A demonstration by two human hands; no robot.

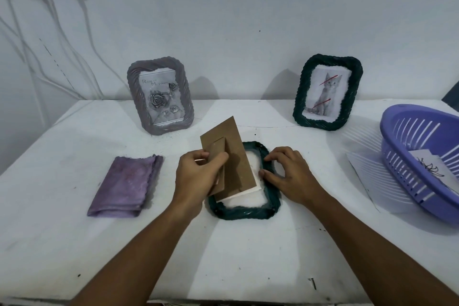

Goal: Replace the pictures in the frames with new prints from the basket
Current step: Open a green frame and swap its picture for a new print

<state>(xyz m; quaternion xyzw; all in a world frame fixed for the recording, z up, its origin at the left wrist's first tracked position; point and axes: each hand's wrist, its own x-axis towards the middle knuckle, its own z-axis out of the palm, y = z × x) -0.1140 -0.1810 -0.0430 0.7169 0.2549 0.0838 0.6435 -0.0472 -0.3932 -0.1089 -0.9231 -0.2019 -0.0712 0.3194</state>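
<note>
A dark green woven frame lies face down at the middle of the white table. My left hand grips the brown backing board by its stand flap and holds it tilted up over the frame. A white sheet shows under the board's lower edge. My right hand rests on the frame's right rim, fingers curled against it. A grey frame with a rose print stands at the back left. A second green frame with a cat print stands at the back right.
A purple slatted basket holding a print sits at the right edge, over a loose sheet of paper. A folded purple cloth lies on the left. White cables hang on the wall at the back left.
</note>
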